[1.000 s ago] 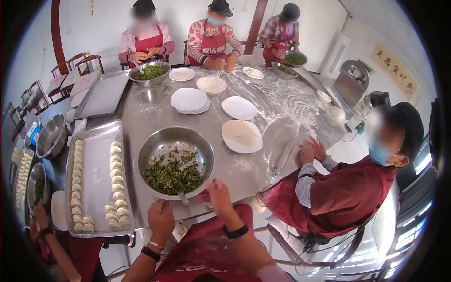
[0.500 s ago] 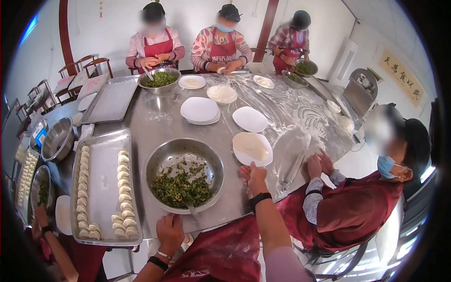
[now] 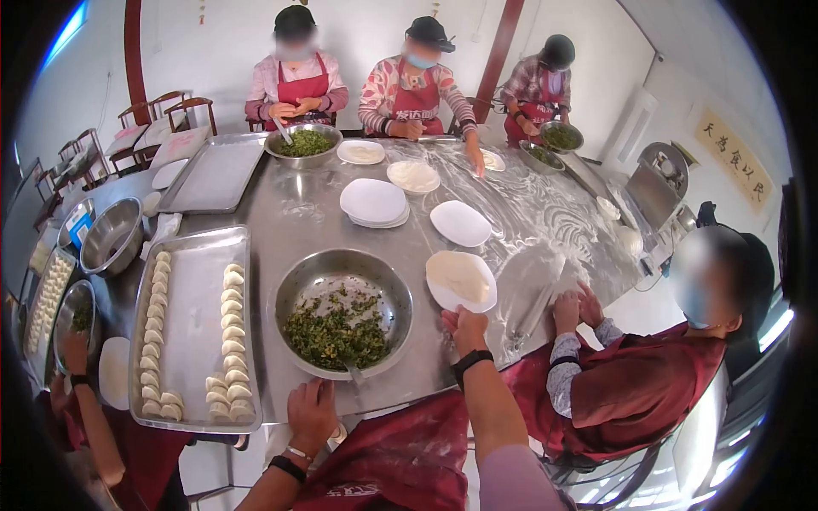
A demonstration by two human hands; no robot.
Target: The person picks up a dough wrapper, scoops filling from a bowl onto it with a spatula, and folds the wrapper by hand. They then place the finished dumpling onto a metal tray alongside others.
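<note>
Head: right hand [image 3: 466,330] at plate rim [image 3: 491,295]

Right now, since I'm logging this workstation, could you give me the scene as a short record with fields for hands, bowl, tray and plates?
Left hand: curled at the table edge, by the bowl's near side
Right hand: fingers at the near edge of a plate of pale dough; grip unclear
Bowl: metal, green filling inside, handle over near rim
Tray: metal, left of the bowl, dumplings along both long sides
Stack: white plates, beyond the bowl
Single plate: white, right of the stack
</note>
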